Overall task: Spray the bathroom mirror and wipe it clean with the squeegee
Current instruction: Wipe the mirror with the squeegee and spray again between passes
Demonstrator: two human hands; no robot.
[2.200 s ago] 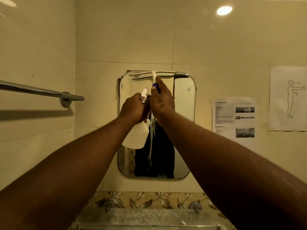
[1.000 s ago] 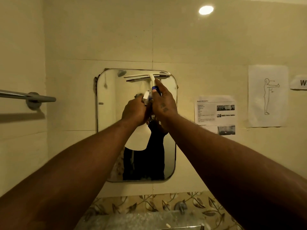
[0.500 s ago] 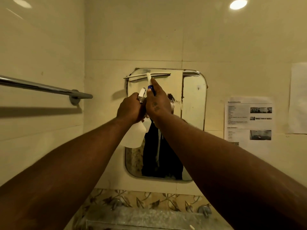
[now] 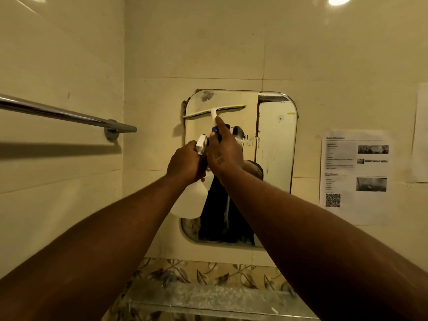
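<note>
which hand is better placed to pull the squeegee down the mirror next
Right. The right hand already holds the white squeegee by its handle, blade near the top of the rounded wall mirror, so it can likely pull straight down. The left hand is occupied holding the white spray bottle.

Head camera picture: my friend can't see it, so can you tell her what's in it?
Two bare arms reach up to a bathroom mirror: the right hand holds a white squeegee against the top of the glass, and the left hand holds a white spray bottle. A metal towel bar is on the left wall.
</note>
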